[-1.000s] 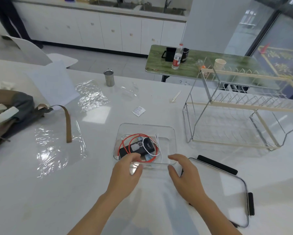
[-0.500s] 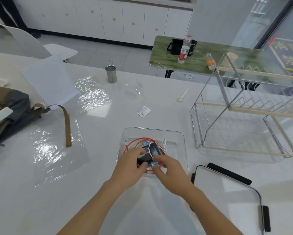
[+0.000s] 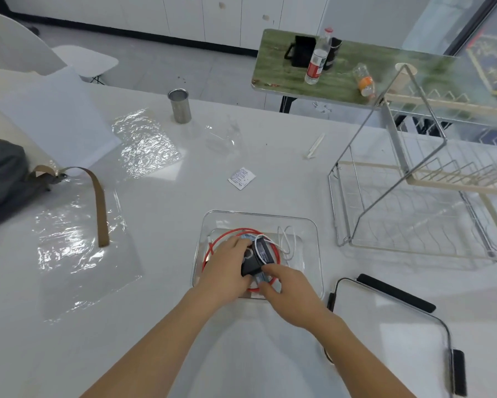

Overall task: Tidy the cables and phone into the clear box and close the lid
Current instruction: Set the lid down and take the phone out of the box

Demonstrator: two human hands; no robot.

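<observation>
Both hands have reached into the clear box (image 3: 313,225) since a second ago, when they rested at its near rim. Now the left hand (image 3: 227,268) curls its fingers round the left side of the black phone (image 3: 254,258), which is tilted up off the box floor, and the right hand (image 3: 287,285) pinches the phone's near end with thumb and forefinger. Each grip is closed on the phone; neither is loose. A white cable (image 3: 287,242) crosses the phone's top face and loops away to its right inside the box. The red cable (image 3: 236,232) lies coiled on the box floor around the phone and hands, partly hidden beneath them. Something blue shows under the phone, too covered to identify. The box sits toward the near edge of the white counter (image 3: 169,225). Its lid (image 3: 391,326), clear with black clips, lies flat on the counter just right of the box, at the near right corner. A wire dish rack (image 3: 414,202) stands beyond the lid along the right edge.
</observation>
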